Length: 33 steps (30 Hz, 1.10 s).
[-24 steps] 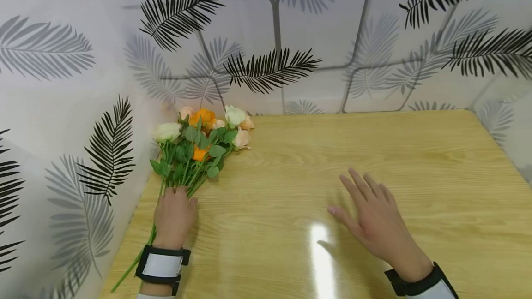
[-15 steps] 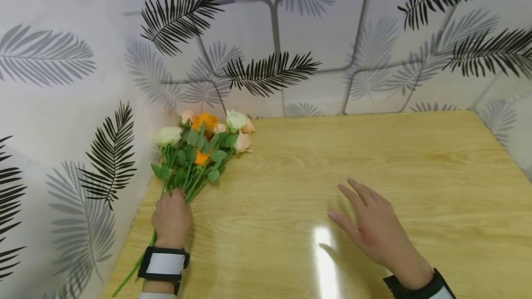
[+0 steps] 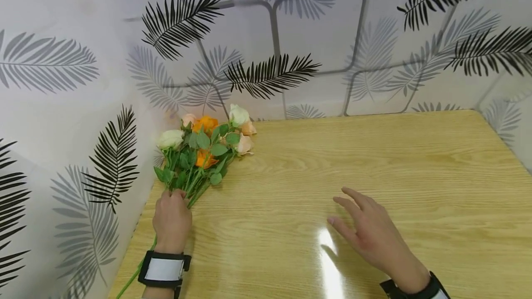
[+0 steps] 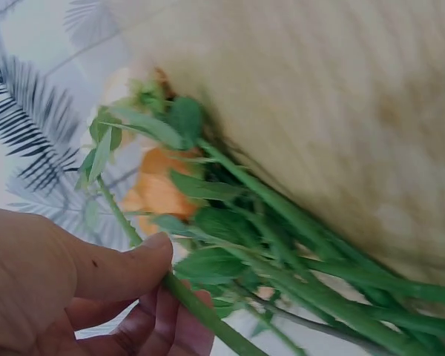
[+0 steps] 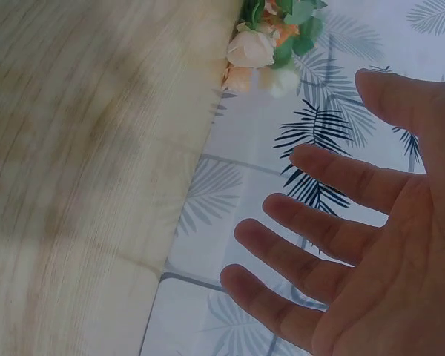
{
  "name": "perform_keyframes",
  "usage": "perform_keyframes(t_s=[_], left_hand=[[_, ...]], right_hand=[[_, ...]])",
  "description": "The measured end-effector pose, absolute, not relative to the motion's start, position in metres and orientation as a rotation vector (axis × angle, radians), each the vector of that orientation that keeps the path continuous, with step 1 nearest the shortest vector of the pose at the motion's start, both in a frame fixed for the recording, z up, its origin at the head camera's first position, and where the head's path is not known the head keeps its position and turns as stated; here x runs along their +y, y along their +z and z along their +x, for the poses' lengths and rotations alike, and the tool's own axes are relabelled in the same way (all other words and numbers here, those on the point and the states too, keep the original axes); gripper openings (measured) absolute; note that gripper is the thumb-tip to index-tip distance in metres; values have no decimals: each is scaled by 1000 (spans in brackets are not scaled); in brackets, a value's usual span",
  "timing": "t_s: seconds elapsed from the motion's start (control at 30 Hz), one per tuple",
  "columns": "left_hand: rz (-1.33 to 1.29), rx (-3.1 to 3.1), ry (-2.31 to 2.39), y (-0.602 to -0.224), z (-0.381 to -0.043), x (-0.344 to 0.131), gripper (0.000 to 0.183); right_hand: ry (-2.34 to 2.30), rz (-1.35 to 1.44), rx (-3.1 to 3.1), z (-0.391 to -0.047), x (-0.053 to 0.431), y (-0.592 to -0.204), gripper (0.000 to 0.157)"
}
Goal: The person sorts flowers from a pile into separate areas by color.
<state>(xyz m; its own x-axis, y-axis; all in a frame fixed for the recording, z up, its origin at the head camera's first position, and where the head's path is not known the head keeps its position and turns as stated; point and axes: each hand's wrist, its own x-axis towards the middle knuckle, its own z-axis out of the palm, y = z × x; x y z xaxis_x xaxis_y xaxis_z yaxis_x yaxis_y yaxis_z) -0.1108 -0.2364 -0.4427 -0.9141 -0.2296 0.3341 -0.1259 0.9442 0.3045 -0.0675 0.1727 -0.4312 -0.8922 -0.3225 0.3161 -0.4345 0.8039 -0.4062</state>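
A glossy, pale-yellow wood-grain table (image 3: 415, 165) meets white walls (image 3: 316, 36) printed with black and grey fronds and grey rounded outlines. Near the table's left edge lies a leafy bunch of white, orange and peach roses (image 3: 193, 153), blooms toward the far wall, stems toward the person, its long axis running front to back, far end slightly rightward. The left hand (image 3: 172, 218) pinches one green stem (image 4: 211, 319); the right hand (image 3: 376, 236) hovers, fingers loosely spread.
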Motion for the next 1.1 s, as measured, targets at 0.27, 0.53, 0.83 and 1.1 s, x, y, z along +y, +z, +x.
perform_keyframes(t_s=[0.27,0.53,0.83,1.1], left_hand=[[147,-2602,-463,-418,-107,-222,14],[6,-2502,-524,-383,-97,-195,14],[-208,-2513,-733,-362,-80,-150,14],[-385,-2667,-994,-364,-68,-105,16]], right_hand=[[772,602,-2744,-68,164,-430,43],[913,600,-2717,-73,152,-419,29],[1283,573,-2563,-84,131,-404,22],[1876,454,-2389,-92,114,-390,34]])
